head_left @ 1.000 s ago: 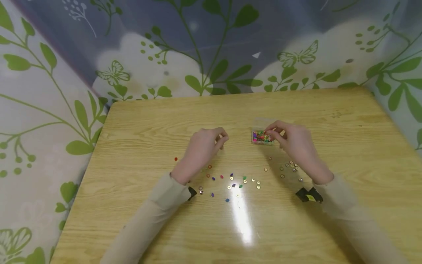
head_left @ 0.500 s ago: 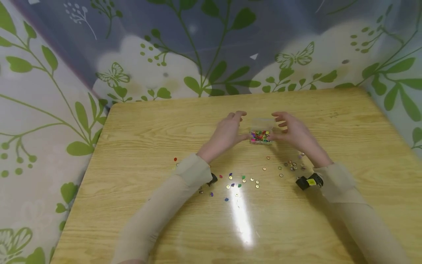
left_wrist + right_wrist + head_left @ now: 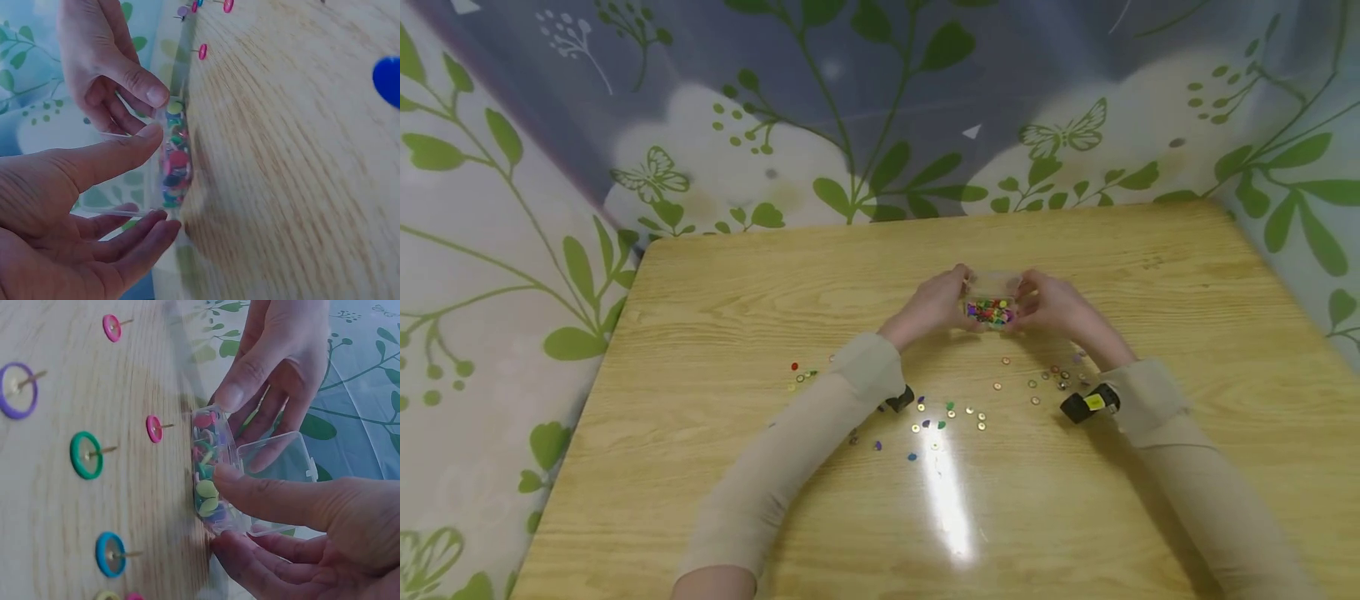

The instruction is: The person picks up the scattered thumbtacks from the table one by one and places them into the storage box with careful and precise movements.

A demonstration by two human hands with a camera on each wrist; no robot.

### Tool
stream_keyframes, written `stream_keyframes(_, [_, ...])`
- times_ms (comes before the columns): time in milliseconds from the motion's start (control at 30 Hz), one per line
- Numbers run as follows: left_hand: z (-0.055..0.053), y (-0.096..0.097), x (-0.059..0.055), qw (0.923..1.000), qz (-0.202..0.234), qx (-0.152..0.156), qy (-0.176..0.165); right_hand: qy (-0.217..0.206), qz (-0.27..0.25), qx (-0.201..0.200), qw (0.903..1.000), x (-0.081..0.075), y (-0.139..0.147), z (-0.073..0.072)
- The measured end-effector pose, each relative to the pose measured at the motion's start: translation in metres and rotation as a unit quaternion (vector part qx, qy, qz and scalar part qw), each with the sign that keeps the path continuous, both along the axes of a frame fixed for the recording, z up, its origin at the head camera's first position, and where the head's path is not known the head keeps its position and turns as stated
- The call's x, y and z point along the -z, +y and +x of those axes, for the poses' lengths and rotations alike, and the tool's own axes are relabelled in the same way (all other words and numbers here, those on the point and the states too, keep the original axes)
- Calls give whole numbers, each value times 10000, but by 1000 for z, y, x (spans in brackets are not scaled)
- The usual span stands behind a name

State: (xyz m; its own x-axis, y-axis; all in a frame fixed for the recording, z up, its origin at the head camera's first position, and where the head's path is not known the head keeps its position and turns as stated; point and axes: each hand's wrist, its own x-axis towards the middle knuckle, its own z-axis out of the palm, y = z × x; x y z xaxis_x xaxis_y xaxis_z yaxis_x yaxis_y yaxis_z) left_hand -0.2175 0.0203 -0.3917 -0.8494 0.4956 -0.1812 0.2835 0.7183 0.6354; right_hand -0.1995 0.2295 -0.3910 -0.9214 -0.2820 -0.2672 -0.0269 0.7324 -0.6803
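Observation:
A small clear plastic box (image 3: 992,326) of colourful thumbtacks sits on the far half of the table, its hinged lid (image 3: 281,459) standing open. My left hand (image 3: 931,305) holds the box's left end, thumb toward me and fingers behind. At the other end my right hand (image 3: 1058,308) grips it the same way. Between the two thumbs, pink, green and yellow tack heads show through the wall in the right wrist view. Loose tacks lie on the wood nearby, among them a green-rimmed thumbtack (image 3: 85,455) and a blue-rimmed thumbtack (image 3: 110,554), points up.
Several more tacks are scattered over the table (image 3: 1037,517), in front of the box and to both sides; a red tack (image 3: 794,367) lies at the left. Leaf-patterned wall covering (image 3: 917,108) rises behind the table's far edge. Glare streaks the wood near the middle.
My right hand has left its pinch over the tacks and taken the box's right end. My left hand has come across from the left, opened, then closed on the left end.

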Motion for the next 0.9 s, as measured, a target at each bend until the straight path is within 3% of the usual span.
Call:
stream_keyframes(267, [-3, -4, 4, 9995, 265, -101, -160, -42, -27, 139, 9999, 0, -5, 2])
stream_keyframes(567, [-5, -10, 5, 9996, 144, -125, -227, -102, -121, 173, 9997, 1, -10, 3])
stream_keyframes(900, [2, -18, 5, 9997, -85, -127, -171, -185, -292, 244, 9991, 5, -19, 8])
